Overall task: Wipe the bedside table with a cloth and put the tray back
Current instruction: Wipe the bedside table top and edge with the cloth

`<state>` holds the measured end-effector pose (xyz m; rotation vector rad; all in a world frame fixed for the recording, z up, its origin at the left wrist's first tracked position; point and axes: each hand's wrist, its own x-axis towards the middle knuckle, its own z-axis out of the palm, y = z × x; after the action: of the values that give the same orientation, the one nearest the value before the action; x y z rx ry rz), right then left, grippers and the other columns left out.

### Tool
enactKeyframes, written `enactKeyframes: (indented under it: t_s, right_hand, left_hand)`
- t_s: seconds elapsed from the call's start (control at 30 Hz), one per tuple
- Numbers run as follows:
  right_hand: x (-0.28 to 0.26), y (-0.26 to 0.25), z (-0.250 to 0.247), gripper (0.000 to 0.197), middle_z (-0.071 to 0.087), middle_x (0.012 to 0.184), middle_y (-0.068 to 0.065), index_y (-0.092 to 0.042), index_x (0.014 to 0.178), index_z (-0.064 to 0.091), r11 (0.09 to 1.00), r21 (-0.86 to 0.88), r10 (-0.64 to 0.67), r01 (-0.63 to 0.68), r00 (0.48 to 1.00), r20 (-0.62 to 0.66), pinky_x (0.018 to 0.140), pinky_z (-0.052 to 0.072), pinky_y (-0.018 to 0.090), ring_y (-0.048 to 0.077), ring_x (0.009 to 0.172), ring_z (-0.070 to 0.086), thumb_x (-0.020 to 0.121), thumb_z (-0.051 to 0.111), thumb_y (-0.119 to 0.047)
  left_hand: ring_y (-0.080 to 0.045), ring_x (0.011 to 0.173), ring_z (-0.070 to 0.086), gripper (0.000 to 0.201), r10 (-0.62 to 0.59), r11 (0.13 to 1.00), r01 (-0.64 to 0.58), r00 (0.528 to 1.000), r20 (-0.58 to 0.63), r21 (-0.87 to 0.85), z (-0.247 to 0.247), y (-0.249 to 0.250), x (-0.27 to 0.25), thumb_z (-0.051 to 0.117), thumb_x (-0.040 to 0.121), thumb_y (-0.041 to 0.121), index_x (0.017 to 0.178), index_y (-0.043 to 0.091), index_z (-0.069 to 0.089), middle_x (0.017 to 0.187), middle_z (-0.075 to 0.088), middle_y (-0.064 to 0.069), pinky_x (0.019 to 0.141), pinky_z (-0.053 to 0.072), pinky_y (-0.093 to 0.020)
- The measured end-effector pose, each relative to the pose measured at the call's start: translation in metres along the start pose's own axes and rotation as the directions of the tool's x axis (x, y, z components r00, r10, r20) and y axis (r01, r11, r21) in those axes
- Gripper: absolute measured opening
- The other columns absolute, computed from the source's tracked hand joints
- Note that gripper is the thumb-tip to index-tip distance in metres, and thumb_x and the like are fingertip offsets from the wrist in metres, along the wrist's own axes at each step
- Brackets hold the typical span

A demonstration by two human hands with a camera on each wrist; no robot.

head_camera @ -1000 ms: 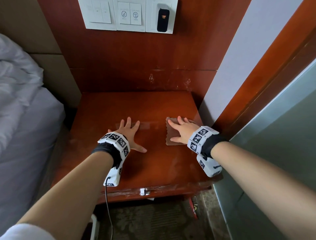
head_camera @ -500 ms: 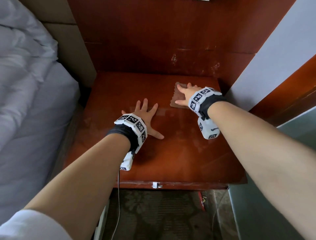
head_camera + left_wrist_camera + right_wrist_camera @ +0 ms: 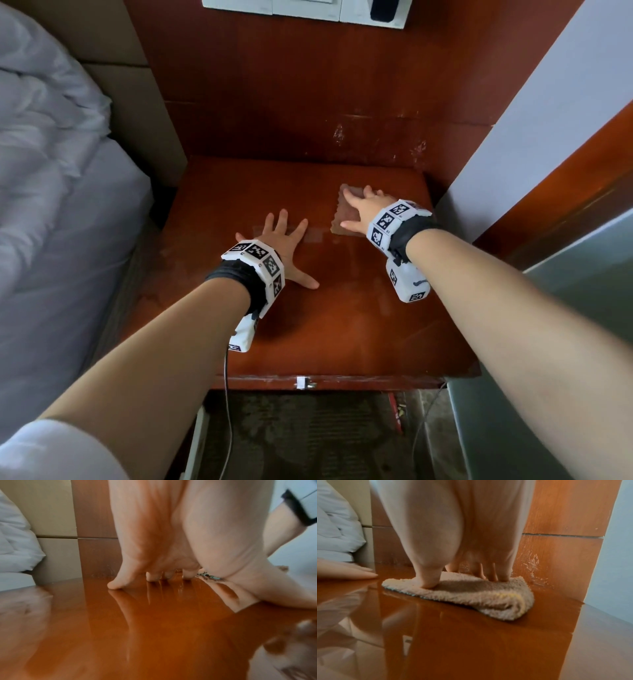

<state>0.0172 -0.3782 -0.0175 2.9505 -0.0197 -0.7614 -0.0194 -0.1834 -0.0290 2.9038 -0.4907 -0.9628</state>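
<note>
A folded beige-brown cloth lies on the glossy red-brown bedside table toward its back right. My right hand presses flat on the cloth with straight fingers, thumb on its near edge. My left hand rests spread on the bare tabletop to the left of the cloth, fingertips and thumb touching the wood. No tray is in view.
A bed with white bedding stands close on the left. The wooden wall panel rises behind the table, with a switch plate above. A pale wall closes in the right side. A cable hangs past the front edge.
My right hand has pushed the cloth from the middle right of the table toward its back right. My left hand has stayed flat in about the same spot.
</note>
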Motion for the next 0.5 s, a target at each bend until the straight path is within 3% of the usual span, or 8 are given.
enactKeyframes:
  t_s: [0.13, 0.33, 0.5]
  right_hand:
    - [-0.013, -0.002, 0.010, 0.077, -0.005, 0.159, 0.015, -0.032, 0.152, -0.006, 1.000, 0.013, -0.015, 0.015, 1.000, 0.025, 0.117, 0.016, 0.055, 0.041, 0.145, 0.001, 0.094, 0.041, -0.053]
    - [-0.007, -0.002, 0.005, 0.079, -0.006, 0.159, 0.015, -0.032, 0.152, -0.006, 1.000, 0.009, -0.016, 0.016, 0.999, 0.030, 0.116, 0.018, 0.056, 0.041, 0.146, 0.001, 0.093, 0.043, -0.055]
    - [0.012, -0.004, -0.011, 0.079, -0.004, 0.159, 0.018, -0.030, 0.153, -0.003, 1.000, 0.017, 0.001, -0.002, 1.000, 0.021, 0.116, 0.017, 0.056, 0.042, 0.145, 0.003, 0.093, 0.042, -0.054]
  left_hand:
    - [-0.027, 0.145, -0.020, 0.128, -0.007, 1.000, 0.007, 1.000, 0.005, 0.016, -0.003, 0.002, 0.002, 0.070, 0.059, 0.071, 0.148, 0.037, -0.015, 0.155, -0.029, -0.001, 0.105, 0.012, -0.074]
    - [-0.028, 0.145, -0.020, 0.130, -0.003, 1.000, 0.003, 1.000, 0.007, 0.003, -0.004, 0.001, 0.009, 0.071, 0.057, 0.071, 0.148, 0.037, -0.016, 0.155, -0.028, -0.003, 0.107, 0.018, -0.069]
    - [-0.028, 0.145, -0.020, 0.129, -0.005, 1.000, 0.005, 1.000, 0.001, -0.003, -0.005, 0.002, 0.010, 0.072, 0.058, 0.070, 0.148, 0.037, -0.014, 0.155, -0.028, -0.002, 0.106, 0.016, -0.072]
